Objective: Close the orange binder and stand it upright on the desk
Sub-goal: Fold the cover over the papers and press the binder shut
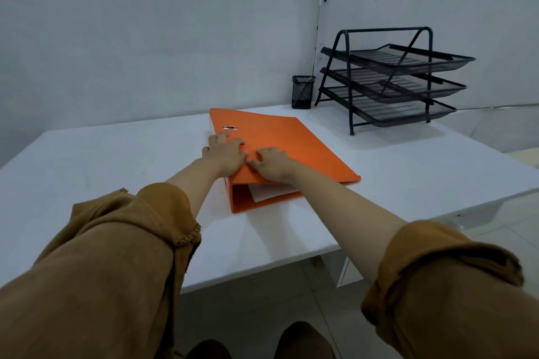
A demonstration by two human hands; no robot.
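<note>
An orange binder point(280, 148) lies flat near the middle of a white tabletop point(102, 160), its top cover lowered but not fully shut, so that a wedge-shaped gap at the near end shows white paper inside. A small metal ring sits in the cover near the far corner. Both of the person's hands rest palm down on the cover at its near left part, side by side and almost touching. The left hand point(224, 154) lies flat with its fingers spread and reaching over the spine edge; the right hand point(269, 163) lies flat beside it with fingers loosely spread, pressing on the cover and gripping nothing. Both forearms are bare, with brown sleeves pushed up toward the elbows. At the far right of the tabletop stands a black three-tier mesh tray rack point(390, 79), and just left of it a black mesh pen cup point(303, 92), both well apart from the binder
</note>
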